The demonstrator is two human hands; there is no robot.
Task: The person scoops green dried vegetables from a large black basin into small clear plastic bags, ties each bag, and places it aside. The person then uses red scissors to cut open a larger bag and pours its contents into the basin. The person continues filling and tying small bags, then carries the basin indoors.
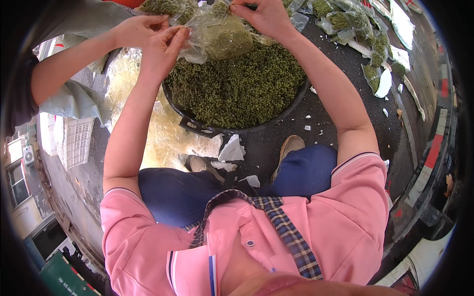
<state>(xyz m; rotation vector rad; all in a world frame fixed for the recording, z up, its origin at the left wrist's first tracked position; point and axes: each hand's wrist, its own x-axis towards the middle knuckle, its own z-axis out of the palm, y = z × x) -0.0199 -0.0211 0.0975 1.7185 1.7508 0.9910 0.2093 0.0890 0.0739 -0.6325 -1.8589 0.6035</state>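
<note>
My left hand (162,51) pinches the left edge of a clear plastic bag (226,40) between thumb and fingers. With its fingertips my right hand (267,15) grips the bag's upper right side. Small green berries, like green peppercorns, show inside the bag. Beneath it stands a round black plastic basin (184,122) heaped with loose green peppercorns (237,88). A co-worker's hand (135,30) reaches in from the left, close to my left hand, with its fingertips by another filled bag (177,10). The exact contact there is hard to make out.
Filled clear bags (339,20) lie in a pile at the far right. White foam pieces (232,148) litter the dark ground around my feet. Yellowish clear plastic sheeting (163,137) spreads left of the basin. A white plastic crate (77,138) stands farther left.
</note>
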